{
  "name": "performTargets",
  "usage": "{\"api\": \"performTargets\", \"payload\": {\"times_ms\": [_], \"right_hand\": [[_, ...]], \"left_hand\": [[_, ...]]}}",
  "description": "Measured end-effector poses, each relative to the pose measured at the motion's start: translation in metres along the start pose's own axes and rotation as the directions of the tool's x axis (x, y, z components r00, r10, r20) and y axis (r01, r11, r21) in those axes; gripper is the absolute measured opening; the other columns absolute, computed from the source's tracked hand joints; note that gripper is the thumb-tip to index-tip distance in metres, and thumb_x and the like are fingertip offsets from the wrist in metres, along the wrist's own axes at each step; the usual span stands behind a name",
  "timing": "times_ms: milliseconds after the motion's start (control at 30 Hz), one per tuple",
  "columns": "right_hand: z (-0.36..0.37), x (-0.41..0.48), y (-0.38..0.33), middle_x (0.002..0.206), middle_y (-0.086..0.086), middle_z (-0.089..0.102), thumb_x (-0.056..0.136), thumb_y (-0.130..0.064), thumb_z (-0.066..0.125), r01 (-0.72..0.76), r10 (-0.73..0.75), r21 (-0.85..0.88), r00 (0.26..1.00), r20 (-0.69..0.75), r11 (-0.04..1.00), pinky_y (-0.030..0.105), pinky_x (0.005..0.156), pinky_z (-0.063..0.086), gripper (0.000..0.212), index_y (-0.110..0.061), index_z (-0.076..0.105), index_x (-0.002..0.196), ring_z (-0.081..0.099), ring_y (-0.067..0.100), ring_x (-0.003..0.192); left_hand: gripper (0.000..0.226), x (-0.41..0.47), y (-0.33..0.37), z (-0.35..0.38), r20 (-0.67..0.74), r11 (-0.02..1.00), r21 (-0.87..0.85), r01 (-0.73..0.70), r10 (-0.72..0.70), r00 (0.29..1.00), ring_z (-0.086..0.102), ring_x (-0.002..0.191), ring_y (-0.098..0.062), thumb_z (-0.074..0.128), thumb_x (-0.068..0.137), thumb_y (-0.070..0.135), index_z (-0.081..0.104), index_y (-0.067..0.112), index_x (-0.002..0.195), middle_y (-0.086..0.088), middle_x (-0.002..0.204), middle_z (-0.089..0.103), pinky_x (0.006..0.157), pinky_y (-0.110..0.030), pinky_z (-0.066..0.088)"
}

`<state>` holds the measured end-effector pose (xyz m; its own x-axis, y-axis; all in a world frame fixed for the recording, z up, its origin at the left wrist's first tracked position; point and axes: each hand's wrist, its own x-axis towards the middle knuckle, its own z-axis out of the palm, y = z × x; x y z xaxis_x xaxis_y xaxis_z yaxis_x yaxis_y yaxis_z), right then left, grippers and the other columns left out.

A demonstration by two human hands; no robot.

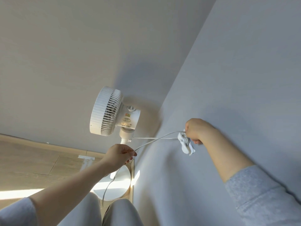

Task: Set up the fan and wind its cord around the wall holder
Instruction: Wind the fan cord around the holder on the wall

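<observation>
The fan [114,111] stands in the corner. Its cord [151,141] runs to the wall holder [187,145]. The right hand [197,130] is curled shut, pinching cord against the holder. The left hand [121,154] pinches the loose cord closer to the fan (some dangles below). Pull too hard and the holder might pop off, or the fan might tip.
</observation>
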<state>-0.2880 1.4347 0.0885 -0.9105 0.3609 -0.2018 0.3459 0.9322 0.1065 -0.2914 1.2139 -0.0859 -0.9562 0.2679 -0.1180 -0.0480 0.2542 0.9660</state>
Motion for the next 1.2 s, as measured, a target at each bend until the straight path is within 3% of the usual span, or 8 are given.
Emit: {"api": "performTargets", "payload": {"times_ms": [100,267,367,500,667,833,1033,1200], "right_hand": [[0.008,-0.016,0.002,0.055,0.005,0.052,0.081,-0.005,0.041,-0.066,0.058,0.147,0.997,0.058,0.987,0.024,0.053,0.039,0.02,-0.012,0.056,0.07,0.045,0.021,0.048],[0.029,-0.035,0.011,0.084,0.014,0.074,0.081,-0.002,0.042,-0.032,0.032,0.205,0.999,-0.001,0.978,0.032,0.071,0.055,0.021,-0.01,0.06,0.086,0.062,0.025,0.065],[0.043,-0.053,0.017,0.082,0.015,0.072,0.087,-0.004,0.042,0.026,-0.015,0.237,0.999,-0.047,0.971,0.032,0.07,0.054,0.03,-0.03,0.048,0.073,0.066,0.028,0.07],[0.064,-0.061,0.026,0.07,0.017,0.058,0.081,-0.013,0.056,0.027,0.018,0.316,0.991,-0.136,0.948,0.031,0.061,0.042,0.026,0.006,0.064,0.097,0.053,0.025,0.063],[0.086,-0.071,0.024,0.085,0.018,0.072,0.085,-0.02,0.058,0.035,0.032,0.284,0.973,-0.23,0.958,0.035,0.068,0.053,0.025,0.001,0.07,0.089,0.067,0.033,0.08],[0.104,-0.066,0.023,0.052,0.002,0.028,0.088,-0.02,0.052,0.015,0.034,0.193,0.968,-0.248,0.981,0.027,0.041,0.018,0.038,-0.015,0.031,0.057,0.026,0.017,0.046],[0.122,-0.059,0.021,0.057,0.0,0.021,0.088,-0.019,0.048,0.028,0.021,0.198,0.971,-0.239,0.98,0.024,0.043,0.01,0.045,-0.017,0.015,0.058,0.03,0.024,0.073],[0.132,-0.052,0.014,0.083,0.008,0.059,0.089,-0.023,0.048,0.001,0.045,0.186,0.969,-0.243,0.983,0.03,0.064,0.039,0.022,-0.006,0.052,0.077,0.055,0.033,0.089]], "left_hand": [[0.019,-0.005,0.0,0.001,0.005,1.0,0.024,0.003,-0.003,1.0,0.055,0.059,-0.013,0.057,0.09,0.012,0.074,0.012,0.082,-0.003,0.069,0.065,0.055,-0.016,0.046],[0.019,-0.012,0.001,0.005,0.055,0.997,0.072,-0.009,0.005,0.998,0.052,0.057,-0.012,0.057,0.089,0.012,0.074,0.013,0.082,-0.003,0.069,0.062,0.054,-0.017,0.045],[0.017,-0.016,0.002,0.007,0.07,0.996,0.089,-0.025,0.018,0.997,0.053,0.059,-0.011,0.059,0.088,0.014,0.074,0.016,0.08,-0.004,0.071,0.064,0.054,-0.017,0.046],[0.014,-0.018,0.0,0.009,0.079,0.995,0.091,-0.036,0.029,0.996,0.054,0.06,-0.011,0.062,0.087,0.018,0.074,0.016,0.081,-0.004,0.074,0.067,0.055,-0.017,0.046],[0.012,-0.022,-0.003,0.016,0.1,0.996,0.07,-0.047,0.04,0.994,0.052,0.056,-0.008,0.065,0.085,0.018,0.076,0.013,0.083,-0.002,0.07,0.064,0.052,-0.014,0.043],[0.013,-0.026,-0.01,0.02,0.149,0.995,0.093,-0.047,0.033,0.988,0.051,0.057,-0.011,0.066,0.084,0.021,0.076,0.014,0.084,-0.004,0.069,0.063,0.056,-0.018,0.046],[0.013,-0.027,-0.013,0.022,0.159,0.992,0.122,-0.035,0.015,0.987,0.05,0.054,-0.009,0.064,0.084,0.02,0.076,0.014,0.084,-0.001,0.068,0.064,0.052,-0.014,0.044],[0.014,-0.025,-0.015,0.024,0.16,0.997,0.079,0.009,-0.022,0.987,0.052,0.058,-0.014,0.064,0.084,0.016,0.076,0.01,0.082,-0.002,0.068,0.065,0.057,-0.022,0.047]]}}
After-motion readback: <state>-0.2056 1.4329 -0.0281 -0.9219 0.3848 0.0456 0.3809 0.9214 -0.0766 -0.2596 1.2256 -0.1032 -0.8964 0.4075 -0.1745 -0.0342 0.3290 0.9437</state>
